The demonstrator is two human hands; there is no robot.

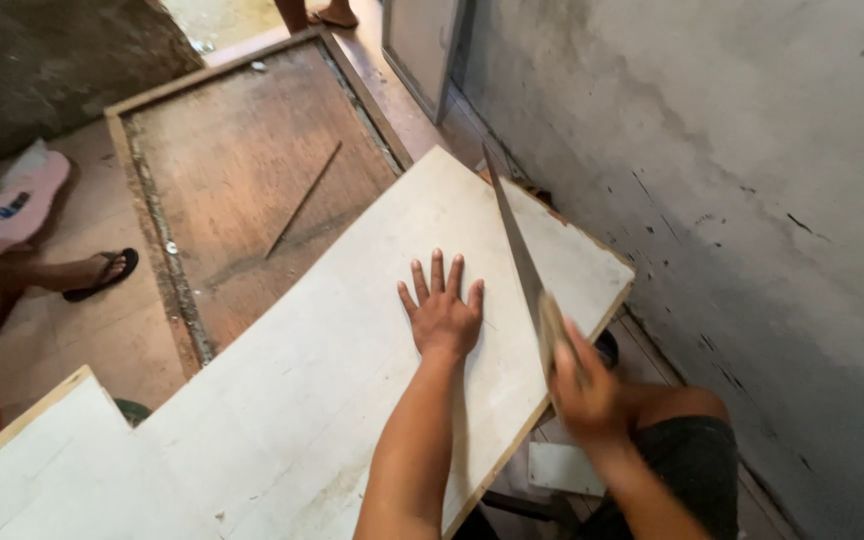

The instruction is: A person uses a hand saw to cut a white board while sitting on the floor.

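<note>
The white board (322,370) lies slanted across the middle of the frame, from lower left to right of centre. The left hand (442,305) presses flat on it, fingers spread wide, palm down. The right hand (582,390), at lower right, is closed around the handle of a saw (517,245), whose blade runs up across the board's right end. At upper left a framed wooden panel (242,170) rests on the floor; a grey wall (752,200) fills the right. Another person's sandalled foot (102,272) shows at left.
</note>
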